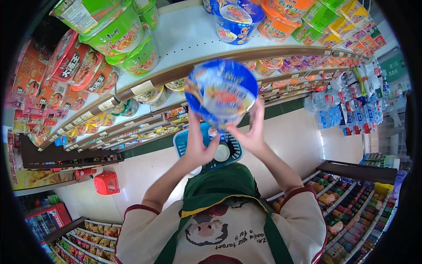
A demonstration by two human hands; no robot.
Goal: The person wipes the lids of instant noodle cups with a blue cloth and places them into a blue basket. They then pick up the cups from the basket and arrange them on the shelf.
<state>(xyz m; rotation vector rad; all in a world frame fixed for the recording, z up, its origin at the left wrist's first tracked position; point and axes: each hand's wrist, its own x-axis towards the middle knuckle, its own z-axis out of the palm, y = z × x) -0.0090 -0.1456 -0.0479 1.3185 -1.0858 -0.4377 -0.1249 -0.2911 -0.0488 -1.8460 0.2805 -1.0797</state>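
Note:
Both my hands hold a blue instant-noodle bucket (221, 90) up in front of the shelf, its printed lid facing up and slightly blurred. My left hand (201, 142) grips its left side and my right hand (250, 128) its right side, near the base. Below them a teal plastic basket (180, 140) stands on the floor, partly hidden by my hands. Inside it are a round white-topped tub (222, 152) and a blue-and-white package (214, 132). On the top shelf (184, 33) stands a similar blue noodle bucket (238, 21), with bare shelf surface to its left.
Stacked green noodle buckets (115, 39) and red ones (79, 66) stand at the shelf's left, orange buckets (277, 26) at the right. Bottled water packs (356, 105) are on the right. A red plastic stool (106, 183) stands left; a drinks rack (346, 211) is at lower right.

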